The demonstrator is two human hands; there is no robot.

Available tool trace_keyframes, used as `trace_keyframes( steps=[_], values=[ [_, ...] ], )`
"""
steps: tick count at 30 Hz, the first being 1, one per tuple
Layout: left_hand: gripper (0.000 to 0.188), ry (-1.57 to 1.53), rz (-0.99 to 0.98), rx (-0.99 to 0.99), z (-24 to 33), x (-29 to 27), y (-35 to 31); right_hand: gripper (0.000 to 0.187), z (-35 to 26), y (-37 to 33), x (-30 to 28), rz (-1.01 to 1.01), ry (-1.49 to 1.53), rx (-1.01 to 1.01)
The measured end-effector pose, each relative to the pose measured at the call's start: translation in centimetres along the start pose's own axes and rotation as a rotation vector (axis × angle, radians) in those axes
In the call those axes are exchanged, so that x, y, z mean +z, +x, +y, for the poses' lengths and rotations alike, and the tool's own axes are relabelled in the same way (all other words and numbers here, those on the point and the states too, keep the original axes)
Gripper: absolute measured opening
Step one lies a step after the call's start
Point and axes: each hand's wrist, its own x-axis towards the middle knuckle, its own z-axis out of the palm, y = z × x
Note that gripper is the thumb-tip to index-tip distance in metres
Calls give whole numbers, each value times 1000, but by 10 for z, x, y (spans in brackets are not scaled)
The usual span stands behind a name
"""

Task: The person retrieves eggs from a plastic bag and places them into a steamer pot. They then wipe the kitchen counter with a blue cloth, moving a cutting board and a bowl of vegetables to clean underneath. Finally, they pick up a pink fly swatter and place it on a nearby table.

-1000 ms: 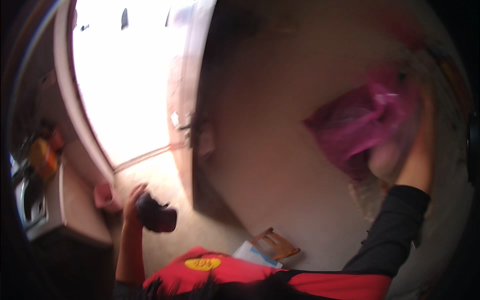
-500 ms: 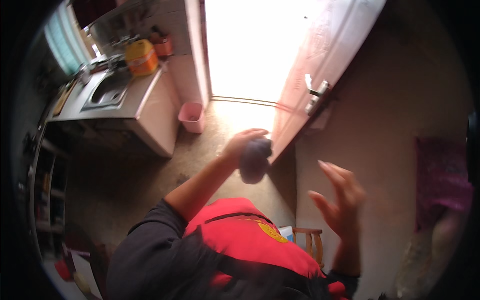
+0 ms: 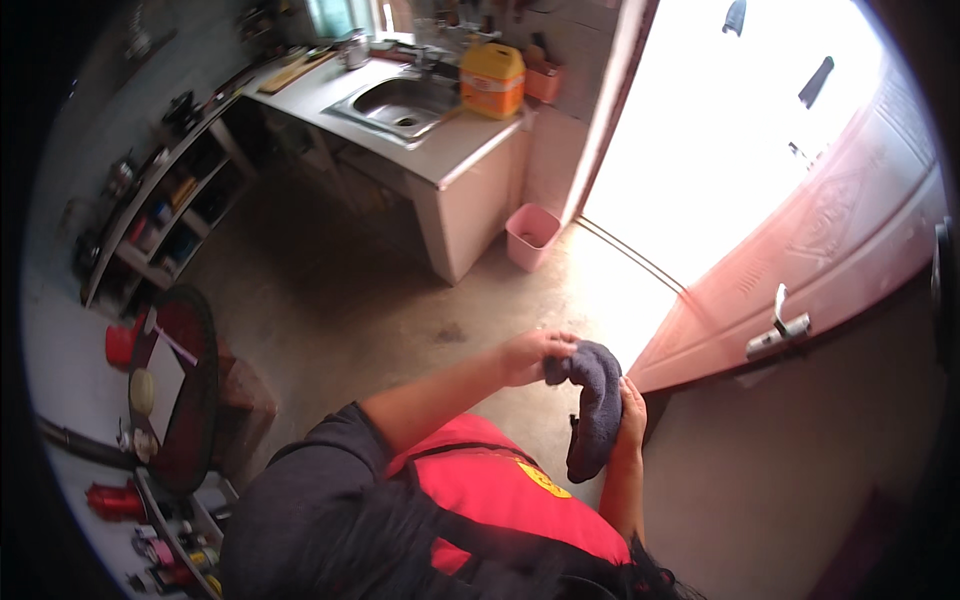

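Note:
A dark grey-blue cloth (image 3: 597, 400), soft and bunched into a long curved roll, hangs between my two hands in front of my red apron (image 3: 480, 450). My left hand (image 3: 540, 357) pinches its upper left end. Along its right side lies my right hand (image 3: 632, 412), fingers pointing up and pressed against the fabric; part of that hand is hidden behind the cloth. A short dark strip sticks out from the cloth's lower left side.
Ahead stands a counter with a steel sink (image 3: 405, 108) and a yellow jug (image 3: 491, 82). A pink bin (image 3: 533, 237) sits beside the bright doorway. The open pink door (image 3: 790, 250) is to my right. Shelves (image 3: 165, 225) and a round dark-red table (image 3: 195, 400) are at left.
My view has turned left, so the counter and door appear further right. My right hand, open and apart before, is now on the cloth, which has lengthened from a compact bunch.

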Motion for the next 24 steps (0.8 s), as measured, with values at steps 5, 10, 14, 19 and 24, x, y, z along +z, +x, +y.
trace_keyframes(
  steps=[5,10,14,19,24],
  values=[
    [32,404,320,223,41,-43,-83,18,26,31,67,-174,-118,123],
    [28,578,589,399,101,-76,-152,18,66,50,146,-354,-264,229],
    [23,556,660,546,138,-102,-203,17,114,71,188,-406,-293,246],
    [22,791,631,619,181,-138,-258,21,139,87,261,-385,-573,-84],
    [24,1094,702,630,200,-190,-308,17,157,110,321,-265,-1115,-509]
  ],
)
